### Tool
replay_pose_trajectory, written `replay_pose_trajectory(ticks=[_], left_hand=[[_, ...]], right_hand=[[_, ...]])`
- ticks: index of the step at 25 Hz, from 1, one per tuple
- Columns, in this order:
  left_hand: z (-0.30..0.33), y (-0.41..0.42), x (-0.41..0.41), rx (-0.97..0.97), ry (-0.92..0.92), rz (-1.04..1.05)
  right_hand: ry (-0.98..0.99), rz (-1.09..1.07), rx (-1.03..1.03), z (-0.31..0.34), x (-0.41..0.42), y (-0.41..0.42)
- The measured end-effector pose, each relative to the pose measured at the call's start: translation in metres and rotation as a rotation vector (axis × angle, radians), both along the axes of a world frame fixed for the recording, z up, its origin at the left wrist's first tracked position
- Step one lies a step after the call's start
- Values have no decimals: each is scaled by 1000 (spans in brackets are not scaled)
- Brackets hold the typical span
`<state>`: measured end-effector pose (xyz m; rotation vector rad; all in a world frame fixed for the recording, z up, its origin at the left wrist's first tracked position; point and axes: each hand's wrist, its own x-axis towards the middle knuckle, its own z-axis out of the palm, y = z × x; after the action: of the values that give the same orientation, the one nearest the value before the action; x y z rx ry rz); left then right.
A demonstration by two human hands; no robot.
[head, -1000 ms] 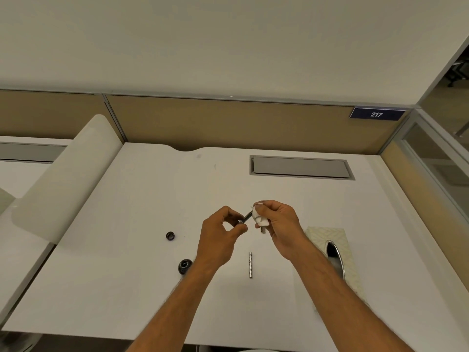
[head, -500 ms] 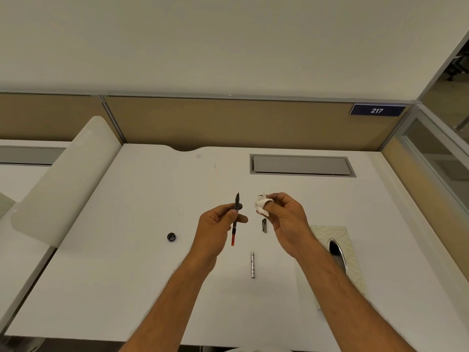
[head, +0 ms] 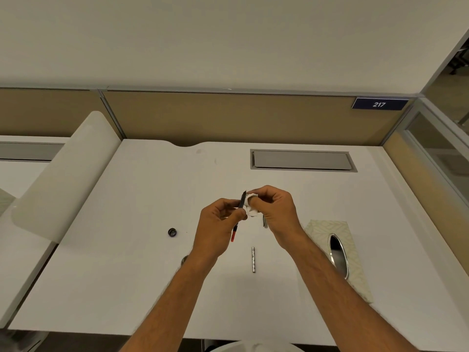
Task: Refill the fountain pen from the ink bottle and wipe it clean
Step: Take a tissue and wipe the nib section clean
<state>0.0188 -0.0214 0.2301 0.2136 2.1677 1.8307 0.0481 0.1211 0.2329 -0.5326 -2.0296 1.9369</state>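
Grips mid-desk, cap left, barrel below

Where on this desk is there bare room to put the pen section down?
Bare desk lies left of the left hand, past the small black cap, and farther back before the grey hatch. It is crowded near the silver barrel and tissue box by the right hand.

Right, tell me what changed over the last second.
The right hand brought its white tissue back against the pen section held in the left hand, after they had parted half a second ago. The silver barrel and small black cap stayed on the desk.
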Motion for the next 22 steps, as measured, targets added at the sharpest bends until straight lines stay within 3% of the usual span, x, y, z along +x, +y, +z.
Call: replay_pose_trajectory(ticks=[5, 10, 13, 15, 18, 22], left_hand=[[-3, -1, 0, -52, 2, -7], [1, -3, 2, 26, -71, -33], [-1, -7, -2, 86, -143, -44], [-3, -9, -5, 124, -195, -61], [-6, -8, -5, 141, -249, -85], [-7, -5, -2, 101, -187, -79]], right_hand=[[-12, -32, -16, 1, -5, 2], [61, -133, -462, 0, -5, 10], [50, -118, -559, -6, -2, 16], [20, -89, -501, -10, 1, 15], [-25, -43, -239, -14, 4, 9], [-45, 16, -78, -15, 4, 2]])
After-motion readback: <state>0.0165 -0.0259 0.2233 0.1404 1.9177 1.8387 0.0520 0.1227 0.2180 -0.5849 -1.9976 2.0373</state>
